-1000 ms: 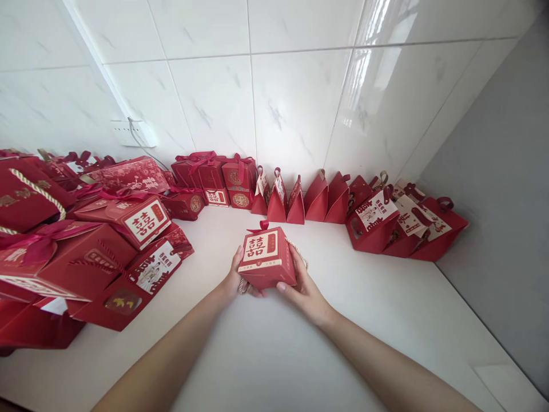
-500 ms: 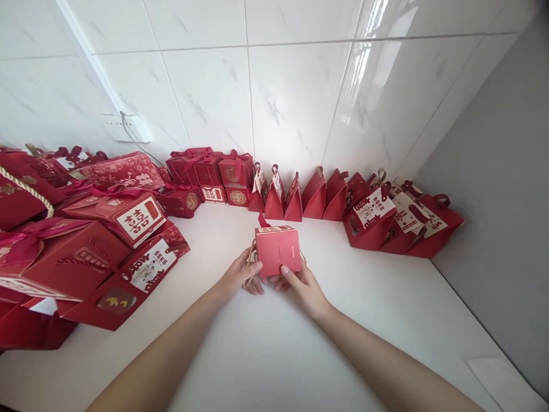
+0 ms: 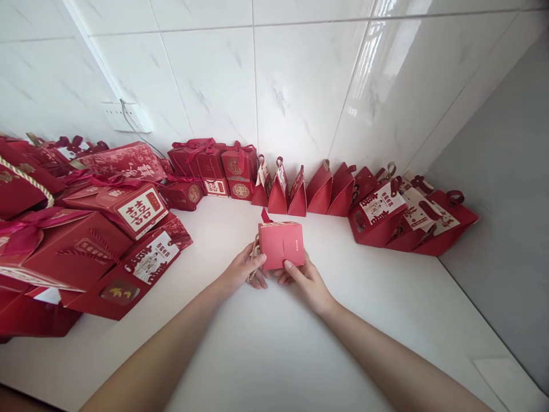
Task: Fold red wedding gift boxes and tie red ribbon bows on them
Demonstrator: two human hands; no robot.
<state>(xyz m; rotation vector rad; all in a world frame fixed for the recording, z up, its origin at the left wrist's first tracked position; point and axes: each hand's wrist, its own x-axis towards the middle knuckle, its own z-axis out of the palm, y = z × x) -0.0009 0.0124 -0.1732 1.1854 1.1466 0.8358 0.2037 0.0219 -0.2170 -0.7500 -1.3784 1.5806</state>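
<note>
A small red gift box (image 3: 282,244) stands on the white counter (image 3: 266,343), its plain bottom side turned toward me, with a rope handle showing at its left. My left hand (image 3: 244,268) grips its left lower corner, fingers curled. My right hand (image 3: 305,280) holds the lower right side, thumb pressed on the front face.
Rows of red gift boxes and bags line the tiled wall: triangular pouches (image 3: 300,191), tagged bags (image 3: 407,220) at the right, larger boxes (image 3: 86,234) piled at the left. A wall socket (image 3: 126,117) with a cable sits above them. A grey wall (image 3: 506,189) bounds the right.
The box has been tipped from label side facing me to its plain side facing me and set lower near the counter. Both hands shifted to its lower edge.
</note>
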